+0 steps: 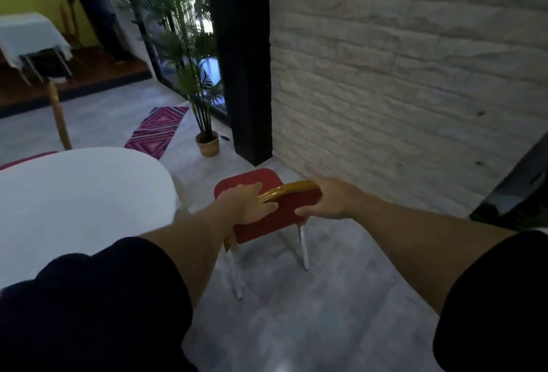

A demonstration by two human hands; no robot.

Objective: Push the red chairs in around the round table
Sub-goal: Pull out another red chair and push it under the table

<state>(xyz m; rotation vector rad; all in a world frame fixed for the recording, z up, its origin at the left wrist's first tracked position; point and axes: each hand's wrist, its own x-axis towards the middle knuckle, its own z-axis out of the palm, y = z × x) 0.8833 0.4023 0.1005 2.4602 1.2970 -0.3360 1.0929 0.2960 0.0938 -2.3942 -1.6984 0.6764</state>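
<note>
A red chair with a gold top rail and pale legs stands on the grey floor, to the right of the round table under its white cloth. The chair is apart from the table's edge. My left hand grips the left end of the backrest. My right hand grips the right end, thumb on the red pad. A second red chair with a gold post shows partly behind the table at the far left.
A pale brick wall runs close on the right, with a black pillar at its corner. A potted palm and a pink striped rug lie ahead. A small covered table stands far left.
</note>
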